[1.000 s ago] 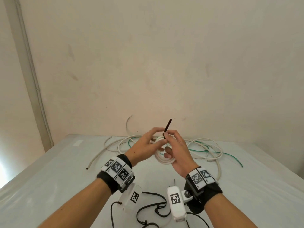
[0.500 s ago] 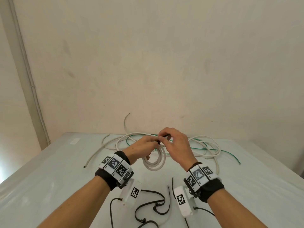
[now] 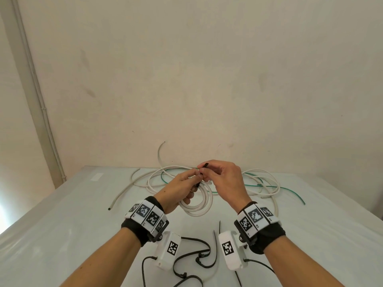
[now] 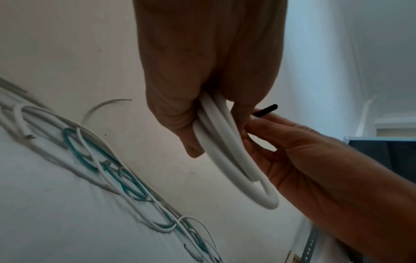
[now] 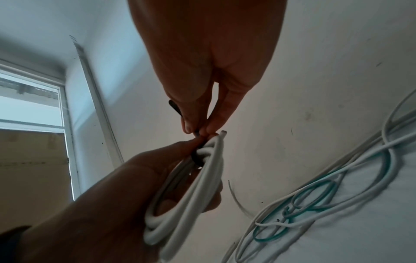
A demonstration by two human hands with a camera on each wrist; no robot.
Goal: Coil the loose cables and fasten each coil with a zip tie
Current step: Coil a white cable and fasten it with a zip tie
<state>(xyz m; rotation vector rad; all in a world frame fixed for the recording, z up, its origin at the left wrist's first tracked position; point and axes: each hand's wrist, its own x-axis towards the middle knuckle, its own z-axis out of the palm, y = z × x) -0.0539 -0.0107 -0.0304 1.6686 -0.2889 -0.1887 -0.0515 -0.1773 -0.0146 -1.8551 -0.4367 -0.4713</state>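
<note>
left hand [image 3: 179, 190] gripping a small coil of thick white cable [image 3: 199, 204] held up over the table's [image 3: 62, 224] middle, right hand [image 3: 224, 179] pinching the thin black plastic zip tie [image 3: 204, 165] wrapped round it, loose white and green cables [image 3: 257, 183] piled along the far edge

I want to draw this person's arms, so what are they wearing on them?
Both forearms are bare, with no sleeves. The left wrist and the right wrist each wear a black band, with a strip of white tiles printed with black square patterns. A white camera box with one such pattern hangs under each wrist, trailing a thin black cable.
</note>
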